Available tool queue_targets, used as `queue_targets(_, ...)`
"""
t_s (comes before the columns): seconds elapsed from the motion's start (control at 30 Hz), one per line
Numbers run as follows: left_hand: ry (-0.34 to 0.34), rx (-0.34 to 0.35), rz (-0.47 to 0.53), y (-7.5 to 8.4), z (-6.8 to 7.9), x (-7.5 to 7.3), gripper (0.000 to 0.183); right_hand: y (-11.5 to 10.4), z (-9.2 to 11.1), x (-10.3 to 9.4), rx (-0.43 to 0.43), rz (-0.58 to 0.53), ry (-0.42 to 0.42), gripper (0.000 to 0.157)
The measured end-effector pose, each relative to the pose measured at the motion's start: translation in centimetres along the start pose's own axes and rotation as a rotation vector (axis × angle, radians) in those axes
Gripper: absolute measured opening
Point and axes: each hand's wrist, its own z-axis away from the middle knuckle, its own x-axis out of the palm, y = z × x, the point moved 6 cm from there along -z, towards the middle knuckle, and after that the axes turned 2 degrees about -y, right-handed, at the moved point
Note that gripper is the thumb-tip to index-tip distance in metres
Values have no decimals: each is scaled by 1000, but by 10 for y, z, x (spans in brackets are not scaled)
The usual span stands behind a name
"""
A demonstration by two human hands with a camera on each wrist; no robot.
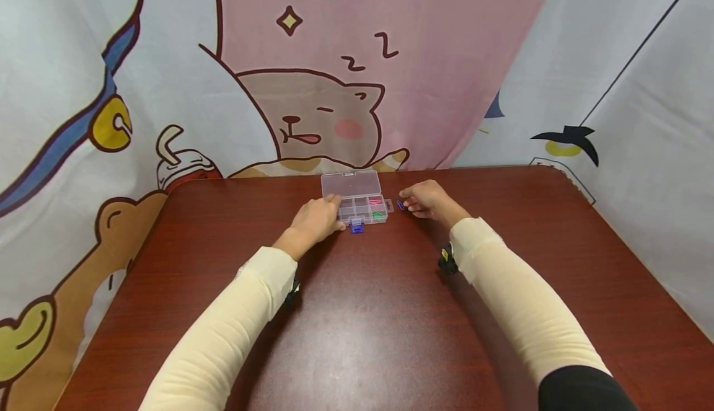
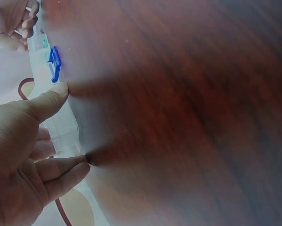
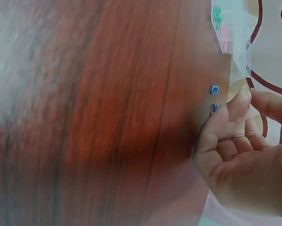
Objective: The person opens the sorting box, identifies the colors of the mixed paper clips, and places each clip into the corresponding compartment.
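Left fingers grip a clear, gridded plastic box; right fingers curl beside small blue pieces, their hold unclear.

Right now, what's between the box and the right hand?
A small blue thing is between the box and the right hand, close to the fingers. The head view shows it. I can't tell if they touch.
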Motion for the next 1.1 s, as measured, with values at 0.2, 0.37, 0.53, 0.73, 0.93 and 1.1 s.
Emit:
queue_targets(0.2, -5, -1, -7, 0, 0, 2, 57, 5, 0, -12, 6, 29, 45, 23)
queue_targets(0.37, 6, -2, -7, -1, -1, 1, 58, 6, -1, -18, 8, 52, 72, 22)
queue_targets(0.53, 6, 0, -5, -1, -1, 1, 58, 6, 0, -21, 1, 100, 86, 22)
queue_targets(0.73, 3, -1, -15, -2, -2, 3, 61, 7, -1, -21, -35, 215, 103, 18)
queue_targets(0.93, 1, -4, -20, -2, -2, 4, 60, 6, -4, -21, -87, 366, 155, 17)
queue_targets(1.1, 9, -3, -9, -2, -2, 3, 57, 1, 1, -20, -83, 518, 234, 17)
